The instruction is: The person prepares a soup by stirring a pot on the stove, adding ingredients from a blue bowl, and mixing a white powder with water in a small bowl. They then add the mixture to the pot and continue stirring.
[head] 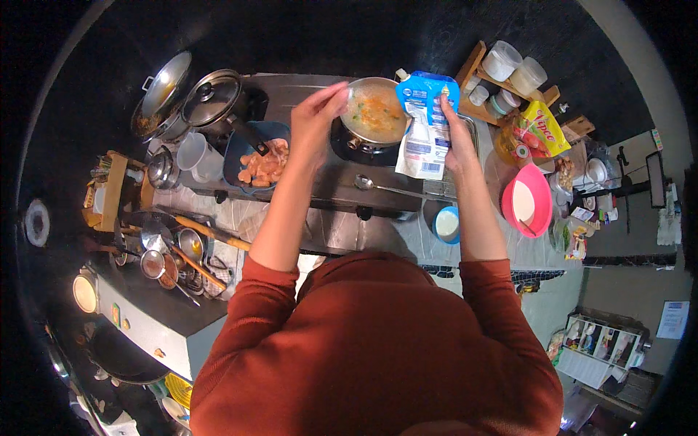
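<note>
In my right hand (458, 133) I grip a blue and white spouted pouch (422, 128) by its right edge, just right of a pan (376, 111) on the stove. Broth with orange and green bits fills the pan. My left hand (322, 114) is raised at the pan's left rim, thumb and fingertips close together; whether something small is between them cannot be told. A metal spoon (381, 188) lies on the dark stove front below the pan. Left of my left forearm, a blue tub (232, 163) holds raw meat pieces (262, 169).
A lidded pot (210, 101) and clear plastic container (199, 155) stand left. A blue cup (447, 224) of white liquid sits by my right forearm; a pink bowl (537, 204) is farther right. Jars (501, 60) stand on a wooden rack. Long wooden handles (210, 231) extend at left.
</note>
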`<action>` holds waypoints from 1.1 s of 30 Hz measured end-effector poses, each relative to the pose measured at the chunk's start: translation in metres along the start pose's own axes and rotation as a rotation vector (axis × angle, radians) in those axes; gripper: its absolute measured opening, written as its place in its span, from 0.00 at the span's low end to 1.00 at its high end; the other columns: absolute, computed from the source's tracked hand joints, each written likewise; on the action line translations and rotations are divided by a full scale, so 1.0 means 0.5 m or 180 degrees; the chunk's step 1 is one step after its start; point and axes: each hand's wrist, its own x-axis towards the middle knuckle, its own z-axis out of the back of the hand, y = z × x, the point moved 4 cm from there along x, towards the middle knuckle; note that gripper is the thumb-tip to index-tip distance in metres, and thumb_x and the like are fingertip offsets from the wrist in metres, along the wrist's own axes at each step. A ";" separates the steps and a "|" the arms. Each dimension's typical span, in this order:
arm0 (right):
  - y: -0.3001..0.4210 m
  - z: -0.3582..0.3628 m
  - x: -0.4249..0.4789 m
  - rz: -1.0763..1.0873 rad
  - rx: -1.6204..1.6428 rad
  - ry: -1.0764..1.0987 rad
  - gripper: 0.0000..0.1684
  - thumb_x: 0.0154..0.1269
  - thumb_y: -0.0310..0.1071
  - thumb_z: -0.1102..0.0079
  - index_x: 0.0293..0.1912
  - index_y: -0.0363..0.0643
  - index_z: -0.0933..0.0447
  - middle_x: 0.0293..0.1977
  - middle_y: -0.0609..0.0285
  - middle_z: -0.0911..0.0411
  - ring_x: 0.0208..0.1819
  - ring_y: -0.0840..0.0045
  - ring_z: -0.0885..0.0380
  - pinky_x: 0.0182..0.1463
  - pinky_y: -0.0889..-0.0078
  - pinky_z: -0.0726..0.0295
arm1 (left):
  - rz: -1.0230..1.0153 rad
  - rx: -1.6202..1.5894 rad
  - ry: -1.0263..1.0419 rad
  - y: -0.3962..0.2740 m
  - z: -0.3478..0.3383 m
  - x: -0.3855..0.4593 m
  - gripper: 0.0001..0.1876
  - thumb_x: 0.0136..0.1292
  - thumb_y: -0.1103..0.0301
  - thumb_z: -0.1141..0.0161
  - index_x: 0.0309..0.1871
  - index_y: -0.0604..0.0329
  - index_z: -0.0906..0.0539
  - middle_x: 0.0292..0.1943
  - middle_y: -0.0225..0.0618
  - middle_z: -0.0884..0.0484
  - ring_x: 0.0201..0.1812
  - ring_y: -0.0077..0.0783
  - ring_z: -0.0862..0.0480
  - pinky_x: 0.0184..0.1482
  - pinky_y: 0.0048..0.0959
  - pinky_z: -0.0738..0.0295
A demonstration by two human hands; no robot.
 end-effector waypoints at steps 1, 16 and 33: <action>-0.006 -0.004 -0.001 -0.0048 0.0148 -0.0010 0.26 0.63 0.55 0.42 0.47 0.42 0.23 0.40 0.58 0.18 0.37 0.74 0.18 0.43 0.70 0.19 | -0.0146 0.0240 0.0030 -0.012 -0.019 0.013 0.16 0.61 0.66 0.36 0.50 0.65 0.18 0.46 0.35 0.17 0.45 0.23 0.20 0.48 0.23 0.26; 0.012 0.019 -0.070 0.0748 -0.0669 -0.0360 0.25 0.64 0.53 0.41 0.43 0.38 0.22 0.35 0.59 0.17 0.34 0.79 0.18 0.39 0.75 0.20 | 0.0007 0.0850 0.0090 0.006 -0.161 0.063 0.18 0.54 0.58 0.29 0.39 0.66 0.14 0.33 0.35 0.14 0.33 0.20 0.20 0.39 0.21 0.26; 0.027 0.382 -0.350 0.1660 -0.0392 -0.2085 0.18 0.66 0.42 0.41 0.33 0.34 0.21 0.27 0.62 0.19 0.28 0.87 0.25 0.32 0.78 0.26 | 0.1104 -0.0578 0.2228 0.183 -0.564 -0.158 0.16 0.62 0.74 0.41 0.54 0.66 0.21 0.50 0.43 0.18 0.52 0.31 0.21 0.59 0.29 0.32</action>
